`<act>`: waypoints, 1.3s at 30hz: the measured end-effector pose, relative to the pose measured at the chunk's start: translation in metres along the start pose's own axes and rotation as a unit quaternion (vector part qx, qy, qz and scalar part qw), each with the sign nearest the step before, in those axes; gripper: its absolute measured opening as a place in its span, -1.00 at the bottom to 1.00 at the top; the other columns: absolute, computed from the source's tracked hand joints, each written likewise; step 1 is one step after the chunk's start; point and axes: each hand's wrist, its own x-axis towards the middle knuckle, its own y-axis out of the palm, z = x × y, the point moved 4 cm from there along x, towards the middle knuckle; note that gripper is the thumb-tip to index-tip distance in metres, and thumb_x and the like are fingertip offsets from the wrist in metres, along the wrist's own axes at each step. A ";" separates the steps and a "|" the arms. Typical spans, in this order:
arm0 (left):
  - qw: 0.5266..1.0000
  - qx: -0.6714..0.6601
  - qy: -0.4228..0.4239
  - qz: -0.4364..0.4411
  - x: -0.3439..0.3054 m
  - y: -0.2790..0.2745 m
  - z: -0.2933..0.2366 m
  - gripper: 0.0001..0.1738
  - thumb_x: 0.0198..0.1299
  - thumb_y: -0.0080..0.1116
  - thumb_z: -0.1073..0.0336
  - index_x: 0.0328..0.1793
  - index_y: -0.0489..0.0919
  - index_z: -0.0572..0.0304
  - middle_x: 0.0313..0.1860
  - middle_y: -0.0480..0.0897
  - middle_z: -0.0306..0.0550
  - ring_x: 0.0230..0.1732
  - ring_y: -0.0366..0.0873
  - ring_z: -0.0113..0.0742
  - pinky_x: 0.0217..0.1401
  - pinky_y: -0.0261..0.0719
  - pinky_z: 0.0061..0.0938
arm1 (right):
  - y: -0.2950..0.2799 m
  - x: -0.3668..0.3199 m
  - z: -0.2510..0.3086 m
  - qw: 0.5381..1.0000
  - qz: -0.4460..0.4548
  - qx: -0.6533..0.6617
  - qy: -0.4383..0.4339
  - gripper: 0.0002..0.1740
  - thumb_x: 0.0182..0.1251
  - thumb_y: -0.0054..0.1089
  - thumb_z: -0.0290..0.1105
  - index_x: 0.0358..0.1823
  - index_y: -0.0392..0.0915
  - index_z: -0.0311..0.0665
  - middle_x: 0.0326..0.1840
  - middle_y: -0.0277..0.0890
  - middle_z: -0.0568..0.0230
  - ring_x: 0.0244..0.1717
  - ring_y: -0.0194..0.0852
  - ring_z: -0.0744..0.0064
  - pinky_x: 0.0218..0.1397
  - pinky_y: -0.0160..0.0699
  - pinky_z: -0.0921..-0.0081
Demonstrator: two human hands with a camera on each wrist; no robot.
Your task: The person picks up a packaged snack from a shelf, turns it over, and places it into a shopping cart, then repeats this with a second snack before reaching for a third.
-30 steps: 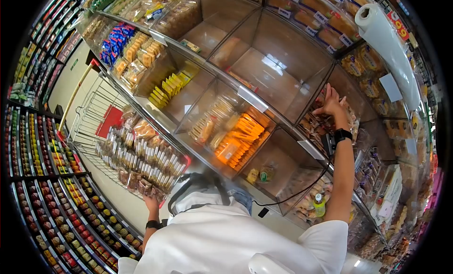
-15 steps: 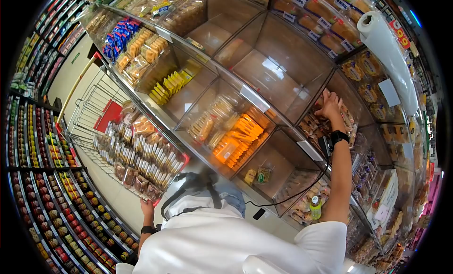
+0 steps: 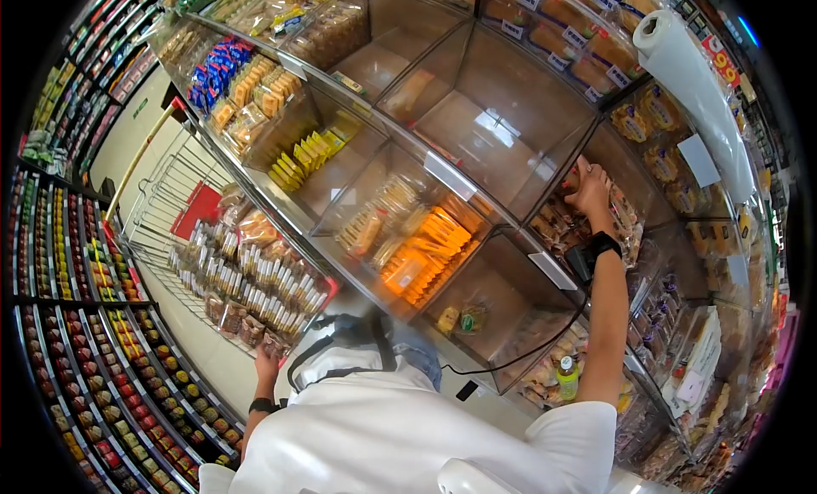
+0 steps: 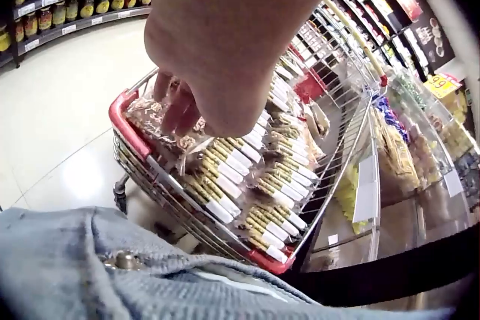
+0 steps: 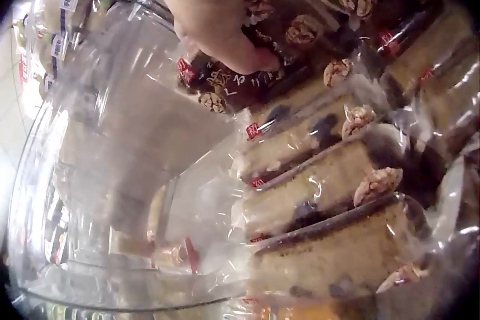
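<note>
My right hand (image 3: pixel 591 190) reaches into a clear bin on the right of the shelf unit. In the right wrist view its thumb presses on a dark wrapped walnut cake (image 5: pixel 240 84), and the other fingers are hidden behind it. More wrapped cake slices (image 5: pixel 315 211), topped with walnuts, stand in a row beside it. My left hand (image 3: pixel 268 358) is at the near corner of the shopping cart (image 4: pixel 129 126). Its fingers hang loosely bent over brown packets (image 4: pixel 150 117) in the cart, fingertips right at the wrappers.
Packs with white-tipped sticks (image 3: pixel 264 273) fill much of the cart. Orange packets (image 3: pixel 430 251) and yellow packets (image 3: pixel 306 158) lie in neighbouring bins. A plastic bag roll (image 3: pixel 694 94) hangs at upper right; a cable (image 3: pixel 528 358) loops below the right arm. Jar shelves (image 3: pixel 94 375) stand at left.
The right hand's spread fingers have lowered and bent down onto the wrapped cakes in the bin. The left hand has shifted slightly at the cart's corner.
</note>
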 end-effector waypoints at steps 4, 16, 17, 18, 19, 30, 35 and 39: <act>1.000 -0.020 0.004 0.013 0.013 0.017 0.008 -0.53 0.05 0.07 0.39 0.13 0.29 0.25 -0.32 0.55 0.04 -0.45 0.52 -0.24 -0.48 0.56 -0.42 | -0.005 -0.004 0.003 0.999 -0.036 -0.004 -0.009 0.10 -0.29 0.46 -0.26 0.36 -0.03 0.07 0.04 0.17 -0.07 0.12 0.06 -0.05 0.18 -0.02 0.17; 0.998 0.064 0.027 0.005 0.032 0.031 0.006 -0.59 -0.05 0.01 0.42 0.02 0.36 0.24 -0.34 0.54 0.07 -0.31 0.51 -0.04 -0.26 0.45 -0.24 | -0.042 -0.014 0.005 0.998 -0.029 0.033 0.041 0.09 -0.25 0.40 -0.35 0.35 -0.08 0.31 0.08 0.14 0.11 0.17 0.05 0.03 0.12 0.10 0.07; 0.999 0.048 0.010 0.008 0.033 0.032 0.008 -0.57 -0.05 0.02 0.40 0.04 0.36 0.23 -0.36 0.53 0.08 -0.30 0.52 -0.07 -0.25 0.46 -0.26 | -0.045 -0.016 0.003 0.997 -0.058 0.034 0.034 0.08 -0.27 0.40 -0.35 0.34 -0.06 0.33 0.07 0.15 0.10 0.15 0.07 0.02 0.11 0.11 0.08; 0.999 0.046 0.002 0.009 0.032 0.031 0.005 -0.56 -0.05 0.02 0.39 0.05 0.36 0.22 -0.35 0.53 0.08 -0.29 0.52 -0.05 -0.24 0.46 -0.26 | -0.046 -0.017 -0.002 0.995 -0.087 0.034 0.028 0.08 -0.29 0.40 -0.35 0.33 -0.04 0.35 0.06 0.16 0.09 0.13 0.08 0.01 0.09 0.12 0.09; 0.999 0.046 -0.006 0.010 0.025 0.024 -0.005 -0.55 -0.05 0.02 0.38 0.05 0.36 0.22 -0.34 0.53 0.09 -0.27 0.52 -0.04 -0.23 0.46 -0.25 | -0.052 -0.019 -0.001 0.992 -0.116 0.034 0.022 0.08 -0.31 0.40 -0.35 0.32 -0.02 0.36 0.04 0.17 0.07 0.12 0.10 -0.01 0.08 0.13 0.09; 0.999 0.030 0.021 0.039 0.068 0.051 0.035 -0.55 -0.08 0.03 0.40 0.03 0.36 0.27 -0.19 0.51 0.25 -0.14 0.47 0.09 -0.04 0.39 -0.20 | -0.085 -0.037 0.006 0.992 -0.096 -0.081 0.006 -0.02 -0.25 0.43 -0.28 0.30 0.09 0.21 0.14 0.12 0.01 0.19 0.05 0.01 0.16 0.08 0.03; 0.996 0.050 0.076 -0.002 0.059 0.043 0.005 -0.55 -0.05 0.01 0.36 0.04 0.33 0.30 -0.30 0.53 0.28 -0.23 0.48 0.16 -0.14 0.41 -0.13 | -0.061 -0.015 0.014 0.986 -0.032 -0.166 -0.006 -0.05 -0.29 0.44 -0.27 0.26 0.16 0.15 0.17 0.11 0.00 0.20 0.03 0.02 0.22 0.04 0.10; 0.998 0.033 0.049 0.000 0.054 0.034 0.005 -0.57 -0.03 -0.01 0.34 0.03 0.33 0.28 -0.30 0.53 0.27 -0.23 0.47 0.20 -0.19 0.42 -0.12 | -0.055 -0.001 0.021 0.981 0.021 -0.194 0.015 -0.14 -0.21 0.35 -0.31 0.24 0.18 0.10 0.18 0.09 0.02 0.21 0.02 0.01 0.26 -0.03 0.08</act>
